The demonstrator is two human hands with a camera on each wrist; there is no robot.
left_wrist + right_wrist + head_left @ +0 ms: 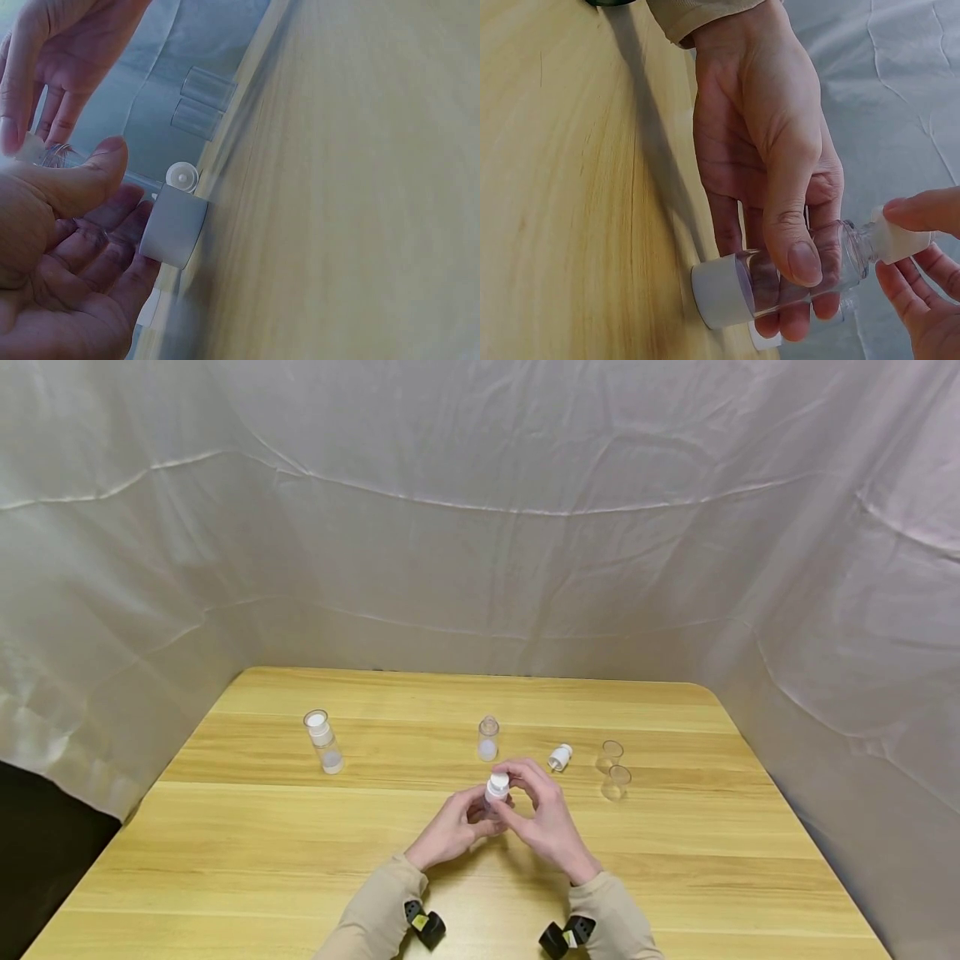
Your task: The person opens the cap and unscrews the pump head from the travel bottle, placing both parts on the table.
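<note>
A small clear bottle (495, 797) with a white base and a white cap (498, 783) stands upright on the wooden surface (247, 852), about midway between its left and right edges and somewhat nearer the front edge than the back one, and both hands meet around it. The left hand (452, 828) wraps the clear body: in the right wrist view its thumb (793, 232) lies across the front of the glass while the fingers curl behind it, so this grip is closed round the bottle's middle, and the white base (718, 291) touches the wood. The right hand (542, 814) comes over the top, and its thumb and fingertips (919, 211) pinch the white cap at the neck; the remaining fingers are loosely curved beside it. In the left wrist view the bottle is mostly hidden behind the left thumb, with only a bit of clear glass (56, 155) showing. Toward the back edge, behind the hands, stands another small clear bottle (487, 739) without a cap. Just to the right of it a white pump cap (559, 757) lies on its side, and further right two clear cup-like covers (613, 770) sit close together. Well apart, toward the back left corner, a taller clear bottle (323, 742) stands alone. Pale wrinkled cloth (480, 510) hangs behind and beside the surface.
</note>
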